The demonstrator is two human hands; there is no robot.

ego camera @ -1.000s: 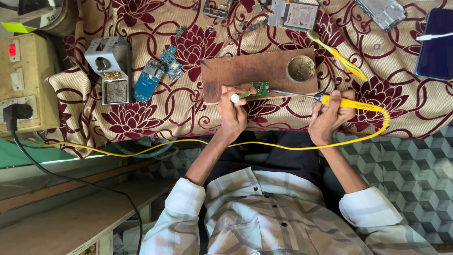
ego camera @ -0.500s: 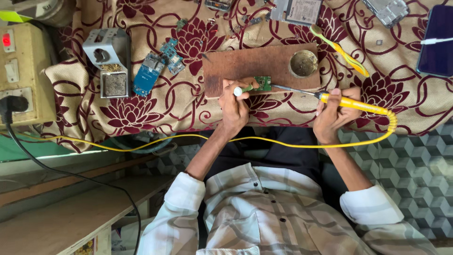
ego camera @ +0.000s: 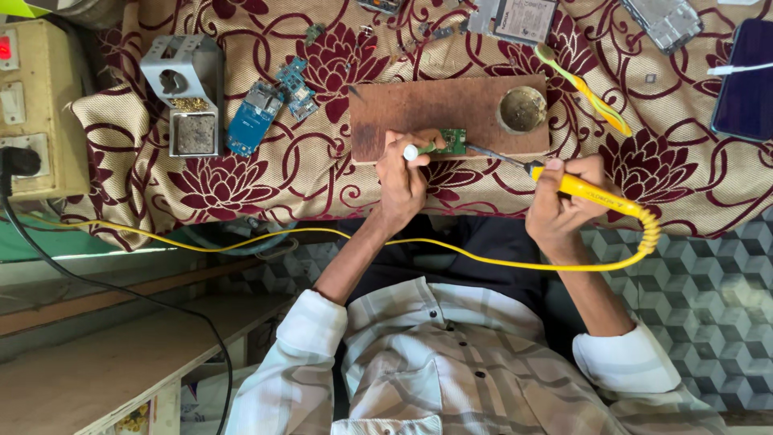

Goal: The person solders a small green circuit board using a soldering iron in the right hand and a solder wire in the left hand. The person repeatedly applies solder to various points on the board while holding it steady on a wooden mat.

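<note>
While it lies on the brown wooden board [ego camera: 419, 109] near the table's front edge, the small green circuit board [ego camera: 452, 142] looks light, stiff and fragile, best held by its edges. The left hand [ego camera: 403, 173] pinches a thin white-tipped tool [ego camera: 412, 151] against it; the right hand [ego camera: 560, 201] is closed round a yellow soldering iron [ego camera: 592, 192], tip at the board's right edge. A round tin [ego camera: 522, 109] sits beside; a grey metal stand [ego camera: 185, 93] is toward the left edge.
</note>
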